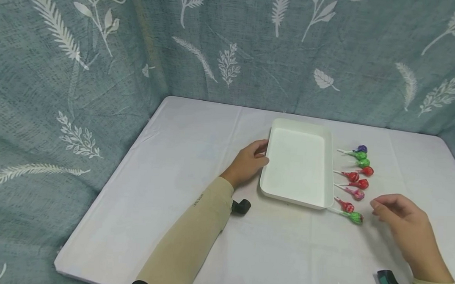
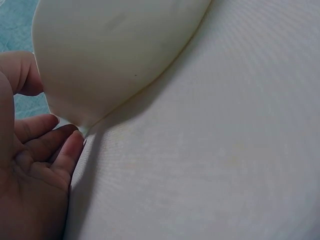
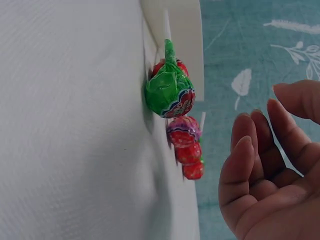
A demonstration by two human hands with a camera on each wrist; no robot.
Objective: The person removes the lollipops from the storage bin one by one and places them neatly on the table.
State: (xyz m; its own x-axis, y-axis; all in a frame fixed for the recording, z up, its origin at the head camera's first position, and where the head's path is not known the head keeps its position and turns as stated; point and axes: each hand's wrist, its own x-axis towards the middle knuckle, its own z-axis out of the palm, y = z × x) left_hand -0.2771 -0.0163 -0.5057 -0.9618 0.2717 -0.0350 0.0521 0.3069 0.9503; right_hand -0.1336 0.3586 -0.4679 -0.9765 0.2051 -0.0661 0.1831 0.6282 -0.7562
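My left hand (image 1: 248, 162) is at the left side of a shallow white rectangular tray (image 1: 297, 162). Its thumb lies at the rim and the other fingers curl against the outer wall, holding the tray by that side. Nothing lies in the tray. To its right, several wrapped lollipops (image 1: 359, 183) form a column, sticks pointing left toward the tray wall. The nearest is a green lollipop (image 3: 170, 92), beside a red one. My right hand (image 1: 403, 224) hovers right of this near end, fingers loosely bent and holding nothing, apart from the candies.
A white cloth covers the table (image 1: 196, 149). Blue-green curtains (image 1: 254, 54) with white leaf patterns hang behind it and along the left. Black wrist devices (image 1: 241, 207) show below both hands.
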